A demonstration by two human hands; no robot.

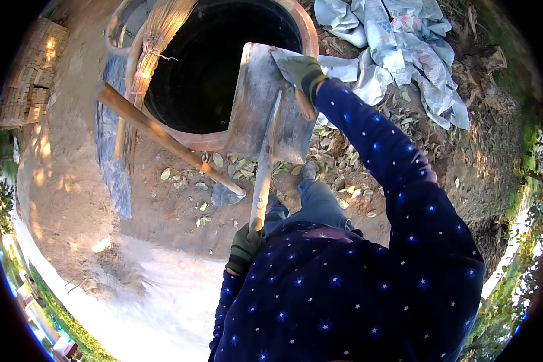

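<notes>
A flat-bladed shovel [247, 102] is tilted over the near right rim of a round, dark-mouthed clay vessel [200, 140]. My left hand [245, 246], in a green glove, is closed around the lower end of its wooden handle. Against the upper right of the blade is my gloved right hand [304, 73], closed on a short wooden-handled tool [306, 105]. The handle sticks out below my fist; a pale, flat, pointed piece shows beside my fingers, perhaps its blade. My palm hides how the two join.
A straw broom [157, 36] leans at the vessel's left. Near it slants a thick wooden handle [163, 139], with a grey metal piece [226, 194] by its lower end. Crumpled pale sacks [398, 48] lie at upper right. Stacked bricks [33, 72] stand far left; fallen leaves [356, 193] litter the dirt.
</notes>
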